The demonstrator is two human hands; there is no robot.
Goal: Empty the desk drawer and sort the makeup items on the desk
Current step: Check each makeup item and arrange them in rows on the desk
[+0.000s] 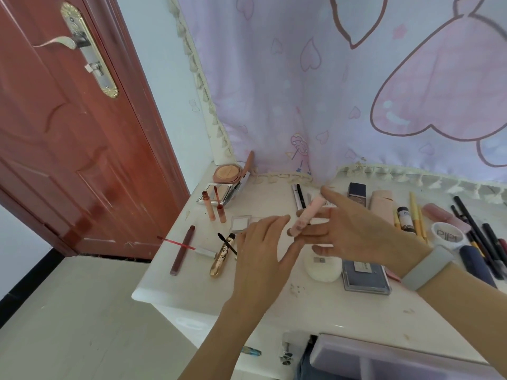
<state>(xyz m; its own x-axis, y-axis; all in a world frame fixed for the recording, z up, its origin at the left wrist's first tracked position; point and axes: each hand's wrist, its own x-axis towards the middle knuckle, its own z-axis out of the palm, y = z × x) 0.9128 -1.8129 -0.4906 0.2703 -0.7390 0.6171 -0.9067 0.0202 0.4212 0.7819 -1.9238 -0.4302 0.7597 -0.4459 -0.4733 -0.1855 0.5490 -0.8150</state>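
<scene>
Two hands over white desk (pixel 343 311), pink tube in the right one.

Left to right: dark red lip gloss tube (pixel 182 250) lay near the desk's left edge with its wand (pixel 178 244) across it; gold mascara (pixel 222 256) just right of it, brush out. Left hand (pixel 263 259) hovered palm down, fingers straight and spread, gripping nothing, fingertips close to the pink tube's lower end, contact unclear. Pink tube (pixel 308 215) was tilted, upper end away from the camera, pinched between the right hand's (pixel 354 231) thumb and fingers, index finger extended along it. Right hand reached in from the right, grey wristband (pixel 428 267) on the wrist. White oval case (pixel 323 267) and grey palette (pixel 366 278) lay under that forearm; pencils (pixel 417 218) farther right. Drawer (pixel 384 360) stood open at bottom, contents hard to make out.
</scene>
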